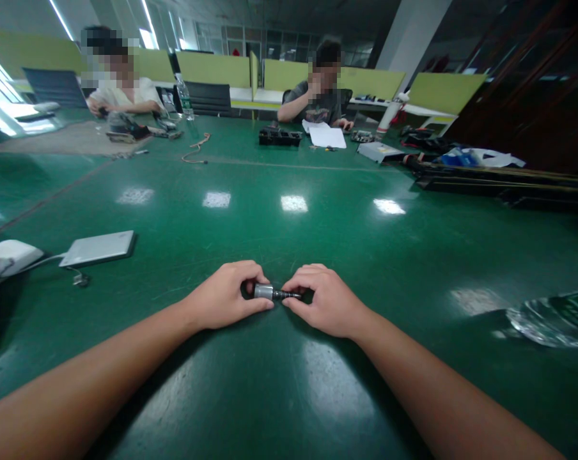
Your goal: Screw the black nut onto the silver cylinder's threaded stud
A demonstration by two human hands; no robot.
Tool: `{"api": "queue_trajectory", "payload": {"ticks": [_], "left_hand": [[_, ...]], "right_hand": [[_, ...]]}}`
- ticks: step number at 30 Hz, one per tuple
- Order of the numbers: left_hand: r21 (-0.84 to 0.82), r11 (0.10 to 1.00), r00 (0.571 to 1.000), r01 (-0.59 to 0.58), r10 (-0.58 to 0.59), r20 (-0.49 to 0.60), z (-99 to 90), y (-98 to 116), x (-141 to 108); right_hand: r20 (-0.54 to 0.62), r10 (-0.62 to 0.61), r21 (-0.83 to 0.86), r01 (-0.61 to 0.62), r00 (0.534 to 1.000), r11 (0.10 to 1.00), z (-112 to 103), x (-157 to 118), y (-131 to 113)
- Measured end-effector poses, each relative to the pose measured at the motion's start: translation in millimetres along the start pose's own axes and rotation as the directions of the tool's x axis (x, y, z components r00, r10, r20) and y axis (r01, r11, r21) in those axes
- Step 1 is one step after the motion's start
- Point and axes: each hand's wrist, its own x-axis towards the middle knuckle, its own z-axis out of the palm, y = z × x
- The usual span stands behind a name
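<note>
Low over the green table [270,236], a small silver metal cylinder with a thin, dark, stepped shaft [263,292] lies sideways between my hands. It resembles a small motor, but its exact kind is unclear. My left hand [226,297] pinches the silver body between thumb and fingers. From the other side, my right hand [327,300] grips the dark shaft by its thin end, fingertips closed around it. The shaft points right, in line with the cylinder. Part of the cylinder's left end is hidden by my left fingers.
A silver flat box with a cable [97,248] lies left, beside a white device [15,255]. A clear water bottle [555,317] lies at right. Across the table sit two people, near a black box-shaped part [280,137], papers [326,136] and dark long bars [500,182].
</note>
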Motion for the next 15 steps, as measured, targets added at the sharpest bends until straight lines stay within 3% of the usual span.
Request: {"api": "queue_trajectory", "payload": {"ticks": [15], "left_hand": [[-0.002,1.000,1.000,0.009,-0.009,0.000,-0.6,0.4,0.1]], "right_hand": [[-0.004,0.012,0.016,-0.012,1.000,1.000,-2.0,0.0,3.3]]}}
